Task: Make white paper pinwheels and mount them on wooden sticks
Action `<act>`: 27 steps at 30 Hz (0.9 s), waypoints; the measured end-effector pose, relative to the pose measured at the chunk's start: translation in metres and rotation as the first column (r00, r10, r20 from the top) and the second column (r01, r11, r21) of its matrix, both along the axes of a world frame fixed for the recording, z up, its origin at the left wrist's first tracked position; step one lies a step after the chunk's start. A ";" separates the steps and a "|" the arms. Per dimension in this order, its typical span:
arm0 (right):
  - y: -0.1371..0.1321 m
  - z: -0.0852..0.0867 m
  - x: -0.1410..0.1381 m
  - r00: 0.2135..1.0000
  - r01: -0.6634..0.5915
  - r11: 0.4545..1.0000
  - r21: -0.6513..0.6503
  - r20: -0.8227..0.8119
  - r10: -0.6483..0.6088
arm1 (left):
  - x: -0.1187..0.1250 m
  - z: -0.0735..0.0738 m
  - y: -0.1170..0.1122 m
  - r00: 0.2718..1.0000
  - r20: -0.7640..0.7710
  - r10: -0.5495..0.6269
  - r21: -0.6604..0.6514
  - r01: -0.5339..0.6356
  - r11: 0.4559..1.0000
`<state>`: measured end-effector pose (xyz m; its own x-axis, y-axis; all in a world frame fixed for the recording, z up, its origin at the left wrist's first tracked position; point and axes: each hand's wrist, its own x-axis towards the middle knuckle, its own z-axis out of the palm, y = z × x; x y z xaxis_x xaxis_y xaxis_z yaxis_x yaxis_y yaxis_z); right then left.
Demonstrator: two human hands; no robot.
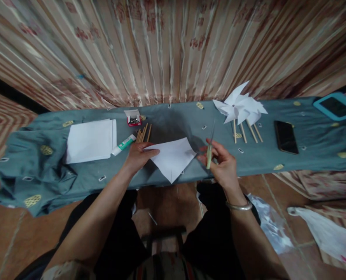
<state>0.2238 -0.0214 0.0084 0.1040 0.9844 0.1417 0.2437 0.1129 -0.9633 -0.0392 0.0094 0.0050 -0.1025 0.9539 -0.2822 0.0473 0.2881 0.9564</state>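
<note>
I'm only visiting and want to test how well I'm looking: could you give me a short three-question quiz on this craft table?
1. True or false: the left hand rests on the folded white paper.
2. What does the right hand hold? A) a slim green-handled tool B) a cup C) a hammer
3. Fill in: on the cloth just right of the paper pinwheels lies a black ___.

Key: 1 true; 2 A; 3 phone.
</note>
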 end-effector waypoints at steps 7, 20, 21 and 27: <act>-0.004 -0.007 -0.003 0.961 -0.084 0.996 -0.005 0.265 0.082 | 0.010 -0.001 0.000 0.973 -0.107 -0.203 0.010 0.205 0.979; 0.013 -0.010 -0.009 0.916 0.178 0.974 -0.143 -0.338 -0.217 | 0.036 -0.010 -0.017 0.851 0.476 -0.223 0.055 0.224 0.973; 0.013 -0.010 -0.011 0.912 0.188 0.972 -0.143 -0.341 -0.227 | 0.041 -0.013 -0.022 0.843 0.471 -0.258 0.069 0.257 0.964; 0.016 -0.012 -0.020 0.893 0.223 0.961 -0.167 -0.360 -0.270 | 0.071 -0.018 -0.040 0.848 0.382 -0.367 0.051 0.377 0.925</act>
<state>0.2040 -0.0049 -0.0040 0.3676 0.9272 -0.0713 -0.1333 -0.0233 -0.9908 0.0322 -0.0308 -0.0126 0.3780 0.8911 -0.2512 -0.2065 0.3457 0.9153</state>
